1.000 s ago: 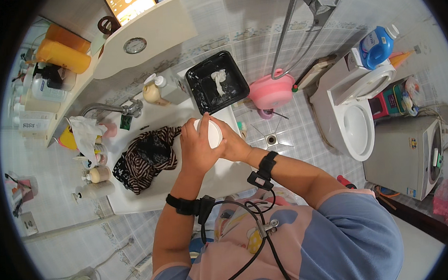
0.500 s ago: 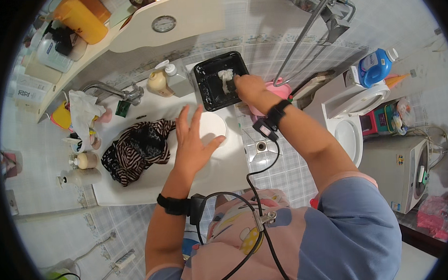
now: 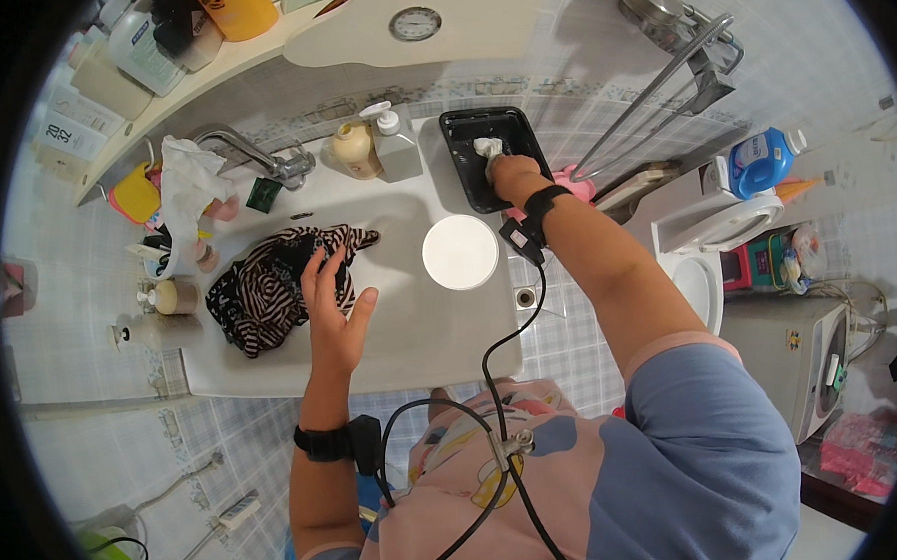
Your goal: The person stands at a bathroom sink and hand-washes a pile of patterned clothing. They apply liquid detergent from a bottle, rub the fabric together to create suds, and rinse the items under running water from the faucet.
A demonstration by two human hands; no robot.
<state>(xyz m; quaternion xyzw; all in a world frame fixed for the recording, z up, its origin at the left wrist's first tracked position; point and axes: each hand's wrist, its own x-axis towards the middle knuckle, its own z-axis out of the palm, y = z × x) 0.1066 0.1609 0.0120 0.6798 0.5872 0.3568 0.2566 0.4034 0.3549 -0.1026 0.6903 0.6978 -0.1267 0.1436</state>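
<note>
My right hand is closed inside a black rectangular tray at the back right of the white sink counter. A crumpled whitish piece shows just beyond its fingertips. What the fingers grip is mostly hidden. With fingers spread, my left hand hovers by the right side of a bunched black and tan striped cloth in the basin; whether it touches the cloth is unclear. Between my hands stands a round white lid or tub at the basin's right edge.
A chrome faucet rises behind the basin, beside two pump bottles. Toiletries crowd the shelf above. On the right are a shower hose, a pink basin, a toilet and a blue detergent bottle. Black cables hang at my front.
My left hand has moved left and down, from beside the round white lid or tub toward the cloth, uncovering the white top. My right hand remains at the tray. The view has shifted slightly.
</note>
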